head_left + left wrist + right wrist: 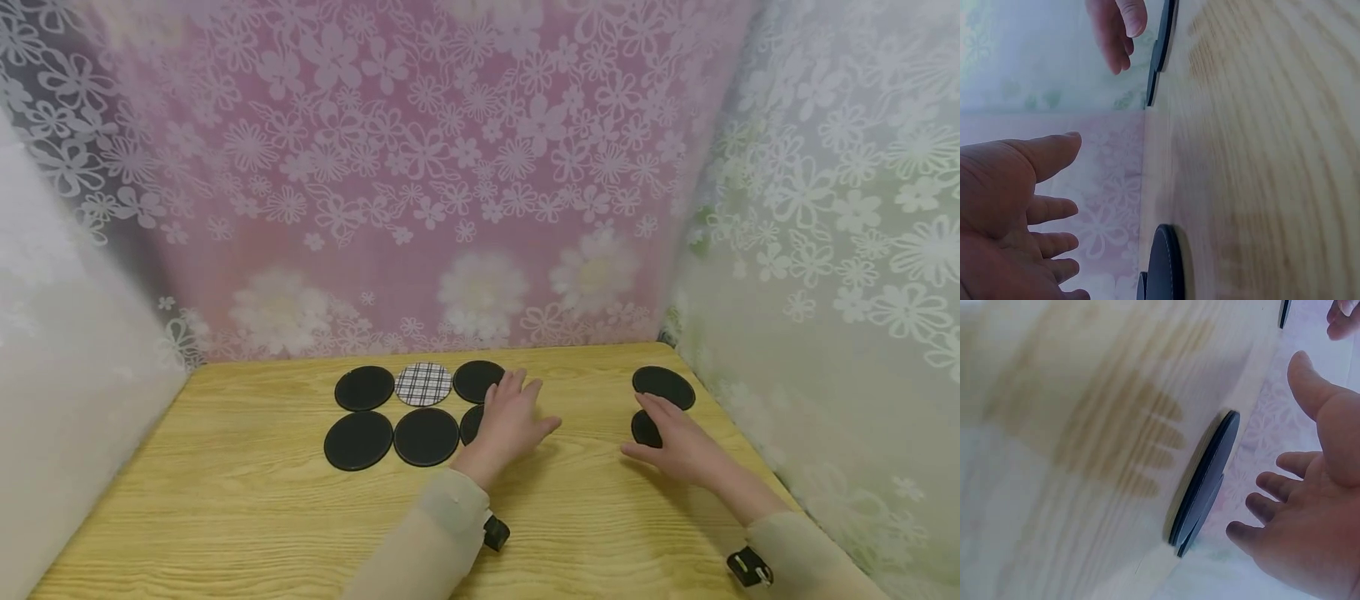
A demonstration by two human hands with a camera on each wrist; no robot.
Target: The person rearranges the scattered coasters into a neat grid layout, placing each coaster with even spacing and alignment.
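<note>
My left hand (512, 427) hovers over the right end of a group of round coasters, its fingers spread and holding nothing. It partly covers a back black coaster (477, 380) and a front black coaster (470, 423). The back row also has a plaid white-and-black coaster (423, 384) between black ones. My right hand (678, 443), fingers extended, is above a black coaster (645, 428) that it partly hides. Just behind lies another black coaster (664, 387). In the right wrist view, a gap separates my fingers (1269, 485) from the stitched black coaster (1207, 481).
The coasters lie flat on a wood-grain table (225, 483). A pink flowered curtain (420, 192) hangs behind the back edge. Pale flowered sheets stand at the right (840, 275) and left sides. Each wrist carries a small black camera (495, 532).
</note>
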